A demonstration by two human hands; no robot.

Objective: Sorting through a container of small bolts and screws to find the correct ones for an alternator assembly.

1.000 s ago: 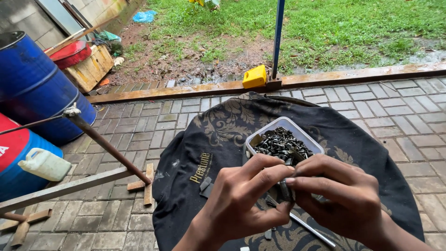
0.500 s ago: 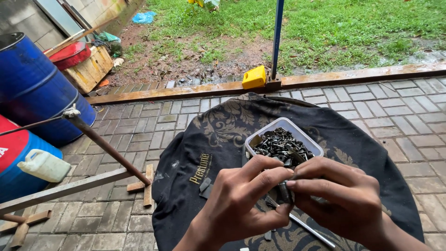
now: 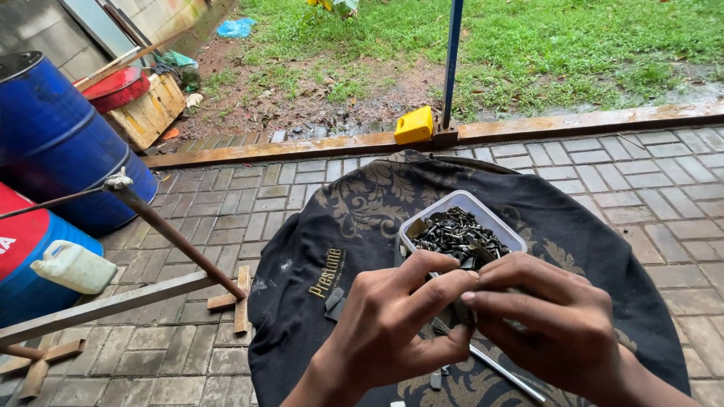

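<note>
Far left, blue drum (image 3: 56,143) and a white jug (image 3: 74,266) on a red-and-blue drum; rusty metal rod (image 3: 177,237) leans across the paving, wooden cross pieces (image 3: 235,299) below it. Middle: round tabletop draped in a black patterned cloth (image 3: 362,203).

My left hand (image 3: 396,328) is curled, thumb and fingers pinched narrow. My right hand (image 3: 554,324) meets it fingertip to fingertip, also pinched narrow. Both are closed on a small dark metal part (image 3: 461,310), mostly hidden, so I can't tell its exact shape.

Just behind the hands sits a white plastic tub (image 3: 460,226), heaped full of similar dark metal parts. A few flat dark pieces (image 3: 335,300) lie loose on the cloth by my left hand; a thin metal bar (image 3: 504,371) shows under my right hand.

Progress, my guess: early. The tub looks nearly full, only a handful of pieces out.
</note>
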